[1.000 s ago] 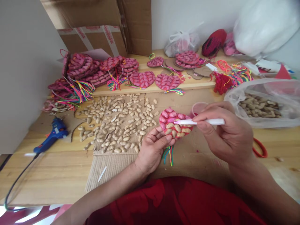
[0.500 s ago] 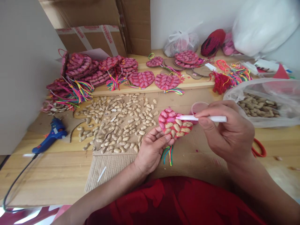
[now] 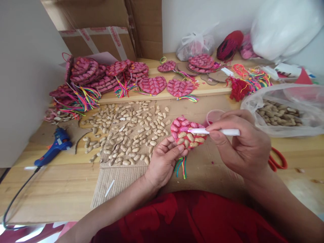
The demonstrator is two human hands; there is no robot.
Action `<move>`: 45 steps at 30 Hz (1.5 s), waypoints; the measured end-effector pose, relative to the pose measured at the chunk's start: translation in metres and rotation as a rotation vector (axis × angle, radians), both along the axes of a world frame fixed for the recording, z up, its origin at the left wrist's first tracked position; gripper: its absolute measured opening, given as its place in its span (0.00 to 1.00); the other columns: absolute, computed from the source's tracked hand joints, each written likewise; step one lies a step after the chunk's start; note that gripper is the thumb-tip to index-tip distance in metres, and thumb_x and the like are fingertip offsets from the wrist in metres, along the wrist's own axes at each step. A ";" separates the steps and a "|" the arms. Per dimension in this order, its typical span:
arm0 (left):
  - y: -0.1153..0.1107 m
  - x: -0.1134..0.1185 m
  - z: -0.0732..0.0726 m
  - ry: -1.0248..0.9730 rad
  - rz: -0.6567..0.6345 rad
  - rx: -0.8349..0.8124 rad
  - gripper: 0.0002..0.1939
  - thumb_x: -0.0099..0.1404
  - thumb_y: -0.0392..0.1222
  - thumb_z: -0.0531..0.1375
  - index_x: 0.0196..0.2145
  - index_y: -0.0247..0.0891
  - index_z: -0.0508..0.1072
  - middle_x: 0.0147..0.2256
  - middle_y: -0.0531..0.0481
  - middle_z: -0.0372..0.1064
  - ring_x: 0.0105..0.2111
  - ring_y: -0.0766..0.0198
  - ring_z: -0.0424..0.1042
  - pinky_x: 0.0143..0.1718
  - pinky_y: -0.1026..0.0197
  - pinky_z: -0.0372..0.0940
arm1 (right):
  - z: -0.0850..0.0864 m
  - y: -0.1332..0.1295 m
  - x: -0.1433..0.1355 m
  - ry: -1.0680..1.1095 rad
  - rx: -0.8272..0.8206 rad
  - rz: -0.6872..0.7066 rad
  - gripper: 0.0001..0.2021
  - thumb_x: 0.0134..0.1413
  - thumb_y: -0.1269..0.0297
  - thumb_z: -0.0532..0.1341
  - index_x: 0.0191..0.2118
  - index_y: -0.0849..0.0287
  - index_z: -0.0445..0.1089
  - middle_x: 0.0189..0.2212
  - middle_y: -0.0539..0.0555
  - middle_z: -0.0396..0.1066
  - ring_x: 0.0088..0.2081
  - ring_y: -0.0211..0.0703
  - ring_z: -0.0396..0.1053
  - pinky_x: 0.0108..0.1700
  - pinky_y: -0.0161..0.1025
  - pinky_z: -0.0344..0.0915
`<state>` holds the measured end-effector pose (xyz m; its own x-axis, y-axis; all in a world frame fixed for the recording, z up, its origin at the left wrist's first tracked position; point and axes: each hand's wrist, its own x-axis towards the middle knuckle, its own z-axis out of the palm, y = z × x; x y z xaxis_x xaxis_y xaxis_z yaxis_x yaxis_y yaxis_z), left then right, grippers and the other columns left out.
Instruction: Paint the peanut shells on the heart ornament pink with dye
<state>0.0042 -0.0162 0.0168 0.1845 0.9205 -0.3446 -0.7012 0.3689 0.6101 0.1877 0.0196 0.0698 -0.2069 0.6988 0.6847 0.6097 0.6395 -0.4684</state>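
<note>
My left hand (image 3: pixel 163 160) pinches the lower left edge of a red heart-shaped plaque (image 3: pixel 188 133) covered with peanuts in their shells. The peanuts toward its upper left are pink; those lower and to the right keep their natural tan. Colored cords (image 3: pixel 181 167) dangle beneath it. In my right hand (image 3: pixel 243 143) is a slim white brush (image 3: pixel 222 132), gripped like a pen, its pinkish tip at the peanuts in the middle of the plaque. Just behind my right fingers stands a small clear cup (image 3: pixel 214 116) with pink in it, partly hidden.
Loose peanuts (image 3: pixel 131 135) spread over cardboard on the left. A blue glue gun (image 3: pixel 54 146) lies at far left, its cord running off the table. Finished pink plaques (image 3: pixel 153 85) line the back ledge. At right are a plastic bag of peanuts (image 3: pixel 278 113) and orange-handled scissors (image 3: pixel 278 160).
My right hand and the brush have shifted slightly left and down, the tip now lower on the plaque. My left hand and the plaque stay nearly in place.
</note>
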 end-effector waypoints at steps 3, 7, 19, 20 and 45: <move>0.000 0.000 0.000 0.014 -0.005 0.009 0.12 0.58 0.30 0.67 0.39 0.37 0.74 0.41 0.50 0.76 0.38 0.69 0.75 0.41 0.67 0.70 | 0.000 0.000 -0.002 -0.020 0.069 -0.042 0.07 0.53 0.69 0.65 0.38 0.51 0.72 0.31 0.50 0.74 0.40 0.46 0.70 0.46 0.49 0.66; -0.001 0.001 0.000 0.025 0.003 -0.002 0.13 0.56 0.30 0.68 0.39 0.37 0.74 0.40 0.50 0.76 0.38 0.68 0.75 0.41 0.66 0.69 | 0.002 -0.002 -0.003 -0.015 0.074 -0.039 0.05 0.54 0.68 0.64 0.37 0.50 0.72 0.29 0.50 0.73 0.40 0.47 0.70 0.46 0.48 0.66; -0.001 0.002 0.000 0.068 0.011 0.032 0.12 0.57 0.29 0.67 0.39 0.38 0.75 0.40 0.51 0.76 0.38 0.70 0.74 0.41 0.67 0.69 | 0.001 -0.003 -0.004 0.005 0.060 -0.049 0.06 0.53 0.68 0.64 0.37 0.52 0.72 0.29 0.49 0.73 0.39 0.45 0.70 0.45 0.48 0.66; -0.001 0.002 0.000 0.066 0.015 0.030 0.12 0.57 0.29 0.67 0.39 0.38 0.75 0.39 0.52 0.76 0.38 0.70 0.74 0.41 0.67 0.70 | 0.001 -0.003 -0.005 0.014 0.062 -0.050 0.06 0.53 0.68 0.64 0.37 0.52 0.72 0.29 0.49 0.73 0.38 0.45 0.70 0.45 0.48 0.66; -0.002 -0.002 0.001 0.036 -0.028 0.038 0.11 0.61 0.30 0.65 0.41 0.38 0.75 0.37 0.53 0.73 0.37 0.70 0.74 0.40 0.68 0.71 | -0.020 0.030 0.036 -0.235 -0.015 -0.439 0.08 0.53 0.57 0.65 0.32 0.55 0.75 0.27 0.52 0.75 0.33 0.47 0.67 0.40 0.46 0.61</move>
<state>0.0024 -0.0181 0.0178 0.1984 0.9276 -0.3166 -0.6686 0.3643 0.6482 0.2232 0.0498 0.0497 -0.0386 0.7638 0.6442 0.9103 0.2928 -0.2926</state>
